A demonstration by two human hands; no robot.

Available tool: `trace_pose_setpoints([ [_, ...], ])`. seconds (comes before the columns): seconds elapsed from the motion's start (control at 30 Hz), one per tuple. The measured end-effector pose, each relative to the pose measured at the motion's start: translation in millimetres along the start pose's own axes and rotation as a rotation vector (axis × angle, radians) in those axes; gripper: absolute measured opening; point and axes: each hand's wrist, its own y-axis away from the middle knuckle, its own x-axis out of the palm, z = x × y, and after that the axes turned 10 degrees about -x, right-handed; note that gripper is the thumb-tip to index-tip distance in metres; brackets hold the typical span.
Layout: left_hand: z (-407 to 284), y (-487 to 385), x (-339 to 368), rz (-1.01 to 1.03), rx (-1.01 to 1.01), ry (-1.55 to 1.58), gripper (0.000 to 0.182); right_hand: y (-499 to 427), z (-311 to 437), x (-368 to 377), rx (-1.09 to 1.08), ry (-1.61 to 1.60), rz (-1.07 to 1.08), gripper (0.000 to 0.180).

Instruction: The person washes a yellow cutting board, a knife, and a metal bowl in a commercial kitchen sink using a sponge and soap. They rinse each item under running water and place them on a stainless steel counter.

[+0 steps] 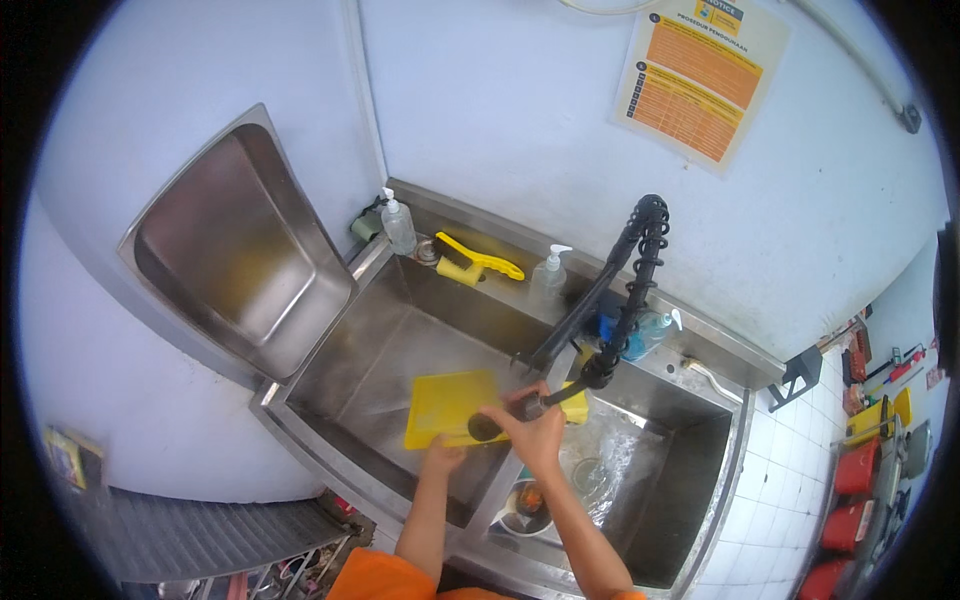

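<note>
My left hand (447, 454) grips the near edge of a flat yellow plastic tray (451, 405), tilted over the left basin (375, 375) of a stainless steel double sink. My right hand (546, 433) is closed around the black spray head (486, 427) of a pre-rinse faucet, its nozzle close to the tray's right side. From the spray head, a black hose (566, 393) runs up to the coiled faucet arm (643, 262). Under my right forearm, a round bowl (526, 517) with an orange item sits in the wet right basin (652, 517).
A large steel pan (232, 225) leans against the left wall. Along the back ledge are pump bottles (399, 225), a yellow-handled brush (495, 264) and a yellow sponge (459, 271). Another pump bottle (649, 334) holds blue liquid. Red bins (855, 469) stand at far right.
</note>
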Motion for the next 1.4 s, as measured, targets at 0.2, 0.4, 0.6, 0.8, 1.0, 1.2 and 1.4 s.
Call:
trace_pose_setpoints([
  [0.2, 8, 4, -2, -0.091, 0.027, 0.036, 0.03, -8, -8, 14, -0.131, 0.168, 0.007, 0.035],
  [0.4, 13, -1, -10, -0.036, 0.082, 0.063, 0.028, 0, -18, 7, -0.058, 0.216, 0.007, 0.036],
  [0.6, 17, -4, -12, -0.037, 0.089, 0.05, 0.029, -2, -31, -10, -0.099, 0.38, -0.025, 0.038],
  [0.8, 17, 6, -6, -0.075, 0.076, 0.012, 0.026, -10, -44, -10, -0.111, 0.392, -0.066, 0.039],
  [1.0, 14, 1, -10, -0.105, 0.056, 0.017, 0.024, -20, -52, -4, -0.124, 0.404, -0.096, 0.039],
  [1.2, 13, 1, -14, -0.104, 0.038, 0.018, 0.025, -24, -50, 13, -0.132, 0.25, -0.171, 0.038],
  [1.4, 15, 15, -8, -0.052, 0.046, 0.014, 0.028, -26, -47, 35, -0.071, 0.179, -0.15, 0.033],
])
